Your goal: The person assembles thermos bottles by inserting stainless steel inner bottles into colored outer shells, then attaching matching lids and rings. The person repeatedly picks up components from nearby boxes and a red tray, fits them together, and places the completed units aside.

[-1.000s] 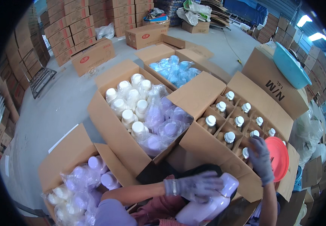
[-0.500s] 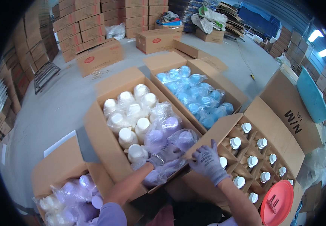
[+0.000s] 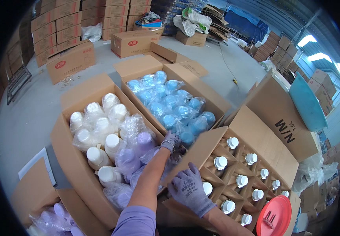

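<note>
My left hand [image 3: 171, 141], in a grey glove, reaches over the near right wall of the middle carton [image 3: 73, 157], beside the carton of blue bottles [image 3: 221, 104]. Its fingers are partly hidden and blurred, so their grip does not show. White bottles [image 3: 96, 156] and purple bottles [image 3: 127, 160], many in clear plastic bags, fill the middle carton. My right hand [image 3: 187, 189], gloved too, is closed on the raised flap [image 3: 201, 151] of the right carton. In that carton white-capped bottles [image 3: 220, 162] stand upright between cardboard dividers.
A red round lid or dish [image 3: 274, 216] with small dark pieces lies on the right carton's near corner. Another carton [image 3: 40, 185] with bagged purple bottles is at lower left. A light blue basin [image 3: 307, 102] leans by a large carton [image 3: 272, 106]. Stacked cartons [image 3: 67, 27] stand behind.
The view has swung to the right. My left hand has moved from the purple bottles up and away to the carton wall near the blue bottles. My right hand stays at the flap.
</note>
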`<state>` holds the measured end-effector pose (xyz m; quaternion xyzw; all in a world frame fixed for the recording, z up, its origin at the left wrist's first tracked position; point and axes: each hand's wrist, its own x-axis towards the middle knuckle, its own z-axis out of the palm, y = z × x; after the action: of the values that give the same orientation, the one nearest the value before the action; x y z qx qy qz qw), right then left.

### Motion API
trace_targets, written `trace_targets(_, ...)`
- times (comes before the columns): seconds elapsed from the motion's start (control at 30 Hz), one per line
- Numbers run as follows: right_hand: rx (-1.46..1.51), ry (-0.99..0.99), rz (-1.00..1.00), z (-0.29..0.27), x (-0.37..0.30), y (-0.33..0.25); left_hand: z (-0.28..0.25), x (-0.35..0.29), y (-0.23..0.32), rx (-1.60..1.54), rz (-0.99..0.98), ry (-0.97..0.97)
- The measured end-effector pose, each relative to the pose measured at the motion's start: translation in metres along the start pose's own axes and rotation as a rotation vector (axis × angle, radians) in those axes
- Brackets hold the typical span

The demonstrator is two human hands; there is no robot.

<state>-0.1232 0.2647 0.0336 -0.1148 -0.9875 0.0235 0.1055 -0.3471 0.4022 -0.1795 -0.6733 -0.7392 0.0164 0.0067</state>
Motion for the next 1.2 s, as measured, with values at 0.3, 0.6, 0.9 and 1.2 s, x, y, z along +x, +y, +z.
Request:
trace_targets(0.3,-0.103,-0.208,0.136,0.001,0.002,0.005,-0.001,-0.107,-0.005,-0.065,0.054,0.208)
trace_targets(0.6,-0.25,-0.393,0.16,-0.004,0.012,-0.003,-0.026,-0.25,-0.003,-0.04,-0.044,0.109)
trace_targets(0.9,-0.247,-0.345,0.179,0.009,0.008,0.006,-0.023,-0.265,-0.007,-0.218,-0.186,0.047)
trace_targets(1.2,-0.177,-0.33,0.15,0.005,0.013,-0.01,-0.04,-0.198,-0.033,-0.583,-0.531,-0.193)
